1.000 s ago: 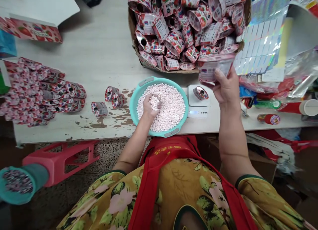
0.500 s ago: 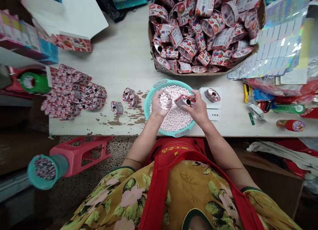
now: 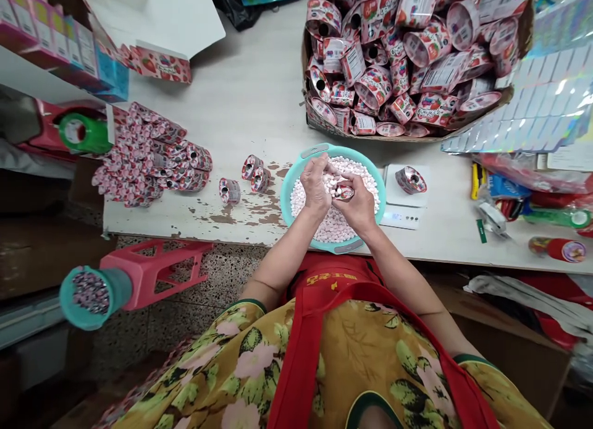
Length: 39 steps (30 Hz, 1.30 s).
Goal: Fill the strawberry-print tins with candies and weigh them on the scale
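Over a turquoise basin (image 3: 286,201) of small pale candies (image 3: 336,229), both hands meet. My left hand (image 3: 317,183) is cupped round a handful of the candies and tipped toward my right hand. Between the fingers of my right hand (image 3: 360,205) is a small strawberry-print container (image 3: 345,193), its round hole turned to the left hand. Some candies show at that hole; how full the container is I cannot tell. Right of the basin, a similar container (image 3: 411,180) rests on a white scale (image 3: 402,214) with a lit display.
A carton (image 3: 463,131) heaped with similar containers stands behind the basin. Three loose containers (image 3: 230,191) sit to the left, near a stacked pile (image 3: 152,157). A green tape roll (image 3: 83,132) lies far left. A pink stool (image 3: 148,274) and a turquoise bucket (image 3: 95,299) are below the table edge.
My left hand has turned and come against the container, tipping its candies toward the hole. The right hand has brought the container in closer. The whole view has shifted slightly.
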{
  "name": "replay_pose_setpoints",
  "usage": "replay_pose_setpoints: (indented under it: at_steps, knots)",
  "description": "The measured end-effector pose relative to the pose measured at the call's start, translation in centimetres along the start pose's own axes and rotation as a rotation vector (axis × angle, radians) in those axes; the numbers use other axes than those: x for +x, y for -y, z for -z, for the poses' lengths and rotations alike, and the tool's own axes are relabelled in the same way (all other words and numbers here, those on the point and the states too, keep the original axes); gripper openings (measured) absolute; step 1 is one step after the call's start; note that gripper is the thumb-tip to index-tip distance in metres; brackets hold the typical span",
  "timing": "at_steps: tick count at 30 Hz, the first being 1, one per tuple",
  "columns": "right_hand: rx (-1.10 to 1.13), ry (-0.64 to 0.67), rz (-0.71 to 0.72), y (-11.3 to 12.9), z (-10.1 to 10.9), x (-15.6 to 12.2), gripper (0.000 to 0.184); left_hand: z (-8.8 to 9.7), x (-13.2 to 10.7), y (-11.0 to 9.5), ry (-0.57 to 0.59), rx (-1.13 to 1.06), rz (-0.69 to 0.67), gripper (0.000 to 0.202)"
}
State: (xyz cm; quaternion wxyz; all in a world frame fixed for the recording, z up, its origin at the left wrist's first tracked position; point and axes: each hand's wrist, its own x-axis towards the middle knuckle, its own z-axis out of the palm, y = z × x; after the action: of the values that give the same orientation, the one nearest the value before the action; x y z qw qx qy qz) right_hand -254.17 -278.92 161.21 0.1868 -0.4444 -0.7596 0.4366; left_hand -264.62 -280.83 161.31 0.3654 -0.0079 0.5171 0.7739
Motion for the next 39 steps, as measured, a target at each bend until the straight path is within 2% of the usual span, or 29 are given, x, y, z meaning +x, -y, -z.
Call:
replay_pose_setpoints:
  at_steps: [6, 11, 16, 20, 23, 26, 28, 33, 39]
  knots:
    - [0.003, -0.018, -0.036, -0.4, 0.1, 0.2, 0.057, -0.6, -0.2, 0.2, 0.023, 0.058, 0.066, 0.049]
    - [0.007, -0.037, -0.062, -0.9, 0.4, 0.2, 0.057, -1.4, 0.0, 0.8, 0.034, 0.059, 0.0, 0.048]
    - [0.019, -0.056, -0.071, -1.6, 0.7, 0.3, 0.059, -1.8, 0.0, 1.3, 0.058, 0.153, -0.004, 0.048]
    - [0.036, -0.063, -0.067, -1.9, 0.7, 0.5, 0.06, -2.0, -0.1, 1.5, 0.145, 0.137, -0.007, 0.048]
    - [0.075, -0.067, -0.042, -2.1, 0.6, 0.6, 0.059, -2.3, 0.2, 1.7, 0.098, 0.141, -0.016, 0.048]
    - [0.127, -0.098, -0.049, -2.4, 0.5, 0.6, 0.061, -2.4, 0.1, 1.6, 0.138, 0.182, 0.007, 0.048]
    - [0.17, -0.117, -0.038, -2.4, 0.3, 0.5, 0.062, -2.2, -0.4, 1.4, 0.17, 0.189, -0.024, 0.046]
    - [0.381, -0.132, 0.059, -1.8, -0.7, 0.1, 0.063, -1.7, -1.7, -0.1, 0.162, 0.173, -0.165, 0.042]
    - [0.506, -0.121, 0.091, -1.3, -1.6, -0.2, 0.061, -1.4, -1.8, -1.2, 0.141, 0.173, -0.252, 0.044]
